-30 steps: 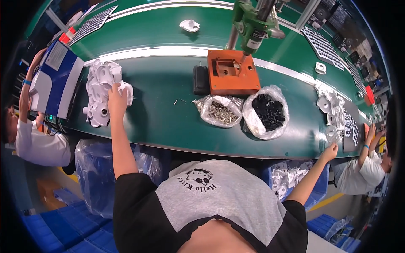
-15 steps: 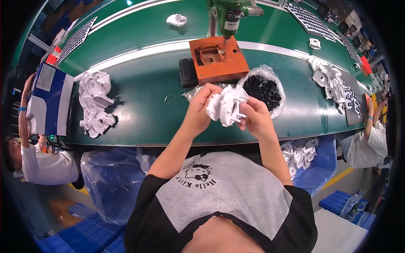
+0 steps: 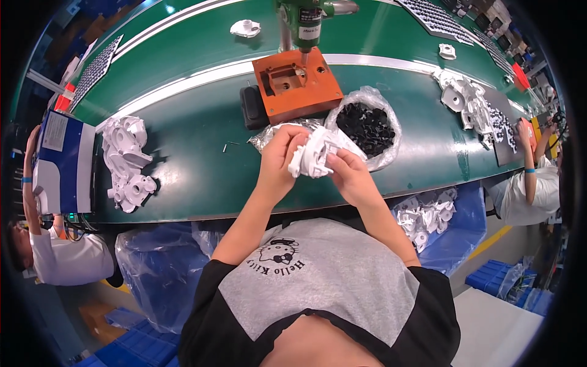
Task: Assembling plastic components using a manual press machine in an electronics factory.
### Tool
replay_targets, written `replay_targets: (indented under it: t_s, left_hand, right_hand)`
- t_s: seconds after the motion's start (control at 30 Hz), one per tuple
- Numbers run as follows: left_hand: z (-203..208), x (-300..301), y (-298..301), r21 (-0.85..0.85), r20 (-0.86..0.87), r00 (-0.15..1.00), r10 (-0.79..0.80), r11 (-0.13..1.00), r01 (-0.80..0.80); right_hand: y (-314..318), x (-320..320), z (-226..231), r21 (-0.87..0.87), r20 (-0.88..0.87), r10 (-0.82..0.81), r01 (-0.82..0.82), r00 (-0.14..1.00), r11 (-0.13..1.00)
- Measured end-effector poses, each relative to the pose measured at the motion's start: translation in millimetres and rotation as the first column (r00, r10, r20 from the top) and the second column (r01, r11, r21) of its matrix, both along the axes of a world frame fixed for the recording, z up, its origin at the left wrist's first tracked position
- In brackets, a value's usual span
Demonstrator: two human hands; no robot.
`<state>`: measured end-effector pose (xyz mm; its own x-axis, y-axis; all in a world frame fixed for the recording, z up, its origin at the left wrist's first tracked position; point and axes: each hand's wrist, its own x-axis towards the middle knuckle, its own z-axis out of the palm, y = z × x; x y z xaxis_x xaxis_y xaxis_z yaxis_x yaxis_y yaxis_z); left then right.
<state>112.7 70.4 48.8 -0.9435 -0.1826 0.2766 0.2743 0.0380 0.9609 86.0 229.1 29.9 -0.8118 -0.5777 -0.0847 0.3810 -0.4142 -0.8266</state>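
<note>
A white moulded plastic part point(image 3: 315, 153) with round openings and small posts is held up over the near side of the green bench. My left hand point(image 3: 280, 158) grips it from the left, fingers curled behind it. From the right, my right hand point(image 3: 353, 177) pinches its edge between thumb and fingers. Just beyond stands an orange fixture block point(image 3: 296, 101) with a cut-out pocket, below a green press point(image 3: 304, 24). An open plastic bag point(image 3: 394, 131) of small black pieces point(image 3: 365, 128) sits to the right, close to my right hand.
White parts lie piled at the left point(image 3: 125, 159) beside a blue and white box point(image 3: 66, 162), and more point(image 3: 468, 104) at the right. Two small pins point(image 3: 229, 145) rest on the bench point(image 3: 195, 177). A blue bin point(image 3: 468, 214) holds white parts. Co-workers sit at both sides.
The white part has been turned a little in my hands, which both keep hold of it. The whole view has shifted slightly, so the bench things appear further left.
</note>
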Motion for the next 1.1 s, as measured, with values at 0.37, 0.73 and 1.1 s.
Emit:
replay_targets:
  t_s: [0.37,0.73,1.1]
  left_hand:
    - [-23.6,7.0,14.2,0.636,-0.115,0.975,-0.190,0.740,0.219]
    - [-13.0,0.9,-8.7,0.053,-0.133,0.986,0.100,0.994,-0.093]
    - [-12.4,-108.2,-58.6,-0.787,-0.527,0.850,0.022,0.366,-0.497]
  right_hand:
    - [0.7,-18.3,-5.0,-0.151,0.130,-0.146,0.165,0.981,0.975]
    - [17.5,-31.9,-2.7,0.444,-0.764,-0.036,0.565,0.644,0.695]
    - [55.7,-88.3,-49.9,0.321,-0.935,0.210,0.933,0.285,0.164]
